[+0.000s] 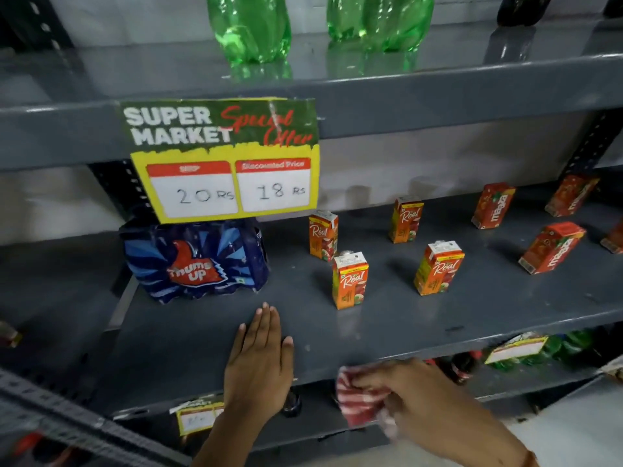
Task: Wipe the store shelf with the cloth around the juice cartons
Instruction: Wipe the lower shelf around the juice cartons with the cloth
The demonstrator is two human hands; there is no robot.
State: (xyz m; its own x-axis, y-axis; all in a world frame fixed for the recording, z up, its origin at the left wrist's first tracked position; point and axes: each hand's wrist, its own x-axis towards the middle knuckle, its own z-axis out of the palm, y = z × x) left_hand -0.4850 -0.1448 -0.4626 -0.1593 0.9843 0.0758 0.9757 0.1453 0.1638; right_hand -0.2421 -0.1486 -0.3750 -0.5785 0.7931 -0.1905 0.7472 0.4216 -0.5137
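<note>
The grey metal shelf [371, 335] holds several small orange Real juice cartons; the nearest one [350, 280] stands just right of centre, another [439, 267] further right. Red Maaza cartons [553, 247] stand at the far right. My left hand [259, 362] lies flat on the shelf's front part, fingers together, holding nothing. My right hand [414, 392] is at the shelf's front edge, closed on a bunched red-and-white striped cloth [362, 399], which hangs just below the edge.
A blue Thums Up multipack [199, 261] sits at the left of the shelf under a hanging Super Market price sign [222, 160]. Green bottles [249, 25] stand on the shelf above. Dark and green bottles [465, 365] fill the shelf below.
</note>
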